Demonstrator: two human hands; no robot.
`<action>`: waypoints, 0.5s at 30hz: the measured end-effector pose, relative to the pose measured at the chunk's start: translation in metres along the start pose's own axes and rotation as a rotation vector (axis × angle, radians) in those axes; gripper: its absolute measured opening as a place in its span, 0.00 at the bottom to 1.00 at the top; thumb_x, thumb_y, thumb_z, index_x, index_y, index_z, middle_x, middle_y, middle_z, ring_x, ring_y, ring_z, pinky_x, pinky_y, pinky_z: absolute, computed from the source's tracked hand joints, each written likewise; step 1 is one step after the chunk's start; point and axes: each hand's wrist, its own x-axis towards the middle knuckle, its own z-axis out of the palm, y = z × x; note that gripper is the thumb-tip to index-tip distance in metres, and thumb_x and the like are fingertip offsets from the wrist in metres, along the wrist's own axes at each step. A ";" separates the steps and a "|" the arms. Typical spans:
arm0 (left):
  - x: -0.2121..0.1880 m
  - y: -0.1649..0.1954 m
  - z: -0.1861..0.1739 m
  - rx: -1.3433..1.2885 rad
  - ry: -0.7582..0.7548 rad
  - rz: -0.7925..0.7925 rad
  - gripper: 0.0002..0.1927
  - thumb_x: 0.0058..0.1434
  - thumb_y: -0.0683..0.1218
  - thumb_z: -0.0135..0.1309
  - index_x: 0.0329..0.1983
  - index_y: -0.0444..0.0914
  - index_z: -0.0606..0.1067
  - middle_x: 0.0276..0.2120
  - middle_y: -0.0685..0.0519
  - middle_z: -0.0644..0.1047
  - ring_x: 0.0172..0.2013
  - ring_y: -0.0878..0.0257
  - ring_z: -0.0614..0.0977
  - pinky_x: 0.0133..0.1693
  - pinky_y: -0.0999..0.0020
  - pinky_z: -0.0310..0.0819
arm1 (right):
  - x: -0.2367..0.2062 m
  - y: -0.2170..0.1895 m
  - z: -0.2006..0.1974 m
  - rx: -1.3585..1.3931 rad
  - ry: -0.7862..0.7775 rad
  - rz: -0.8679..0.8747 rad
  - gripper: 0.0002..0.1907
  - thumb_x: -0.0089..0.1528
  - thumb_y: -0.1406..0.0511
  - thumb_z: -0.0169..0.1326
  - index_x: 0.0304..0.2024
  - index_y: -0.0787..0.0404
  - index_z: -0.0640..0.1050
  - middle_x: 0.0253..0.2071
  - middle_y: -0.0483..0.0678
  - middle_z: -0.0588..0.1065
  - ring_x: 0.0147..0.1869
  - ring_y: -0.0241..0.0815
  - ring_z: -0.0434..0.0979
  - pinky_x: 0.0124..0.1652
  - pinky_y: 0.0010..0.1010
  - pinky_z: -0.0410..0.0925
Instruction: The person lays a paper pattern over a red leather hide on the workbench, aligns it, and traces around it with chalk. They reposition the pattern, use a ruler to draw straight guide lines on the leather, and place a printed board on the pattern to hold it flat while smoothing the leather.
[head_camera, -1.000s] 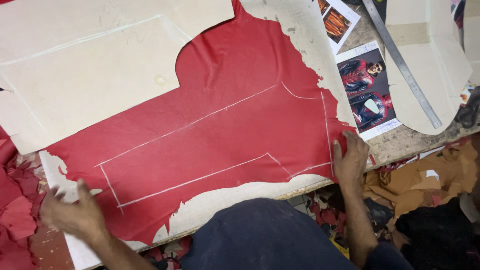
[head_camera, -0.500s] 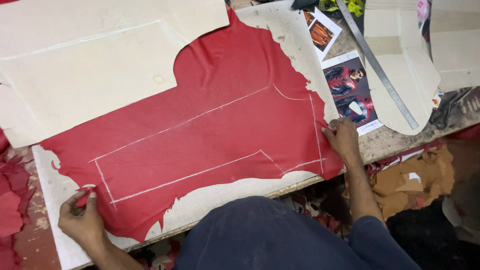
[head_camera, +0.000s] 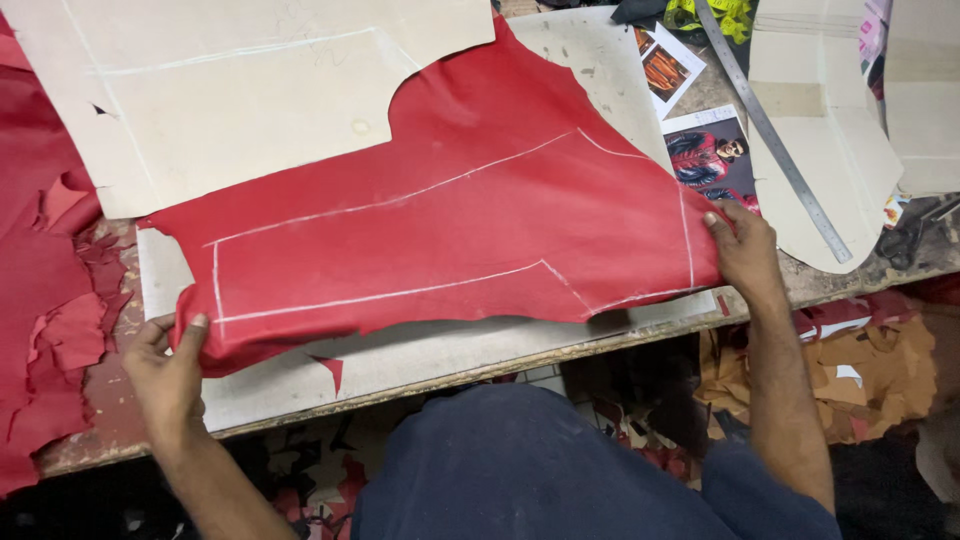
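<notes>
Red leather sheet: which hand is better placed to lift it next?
Probably the left hand: its grip is already pinching the red leather sheet at the raised lower-left corner, while the right hand only rests on the right edge.

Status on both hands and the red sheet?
Left hand grips red sheet corner. Right hand pinches opposite edge. Cardboard pattern overlaps sheet's top.

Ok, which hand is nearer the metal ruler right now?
Right. The right hand grips the red leather edge just beside the metal ruler; the left hand holds the leather's far corner, across the table.
</notes>
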 end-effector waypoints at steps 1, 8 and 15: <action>-0.003 0.007 -0.005 0.018 0.007 0.010 0.13 0.69 0.39 0.62 0.53 0.28 0.76 0.43 0.48 0.82 0.39 0.67 0.81 0.43 0.75 0.76 | -0.005 -0.005 -0.008 -0.026 0.021 0.002 0.12 0.72 0.65 0.55 0.55 0.65 0.79 0.40 0.58 0.80 0.43 0.40 0.78 0.45 0.33 0.70; -0.057 0.040 -0.040 0.044 -0.021 0.065 0.12 0.68 0.35 0.63 0.51 0.28 0.75 0.46 0.49 0.81 0.44 0.67 0.81 0.49 0.75 0.76 | -0.089 -0.021 -0.057 -0.292 0.077 -0.087 0.13 0.73 0.64 0.54 0.56 0.65 0.79 0.42 0.66 0.78 0.49 0.61 0.80 0.49 0.44 0.71; -0.131 0.003 -0.070 0.277 -0.001 0.175 0.10 0.66 0.35 0.65 0.48 0.28 0.77 0.44 0.49 0.80 0.47 0.67 0.79 0.55 0.72 0.73 | -0.218 0.011 -0.032 -0.270 0.000 0.194 0.17 0.72 0.60 0.50 0.60 0.60 0.76 0.42 0.69 0.77 0.46 0.69 0.80 0.42 0.53 0.72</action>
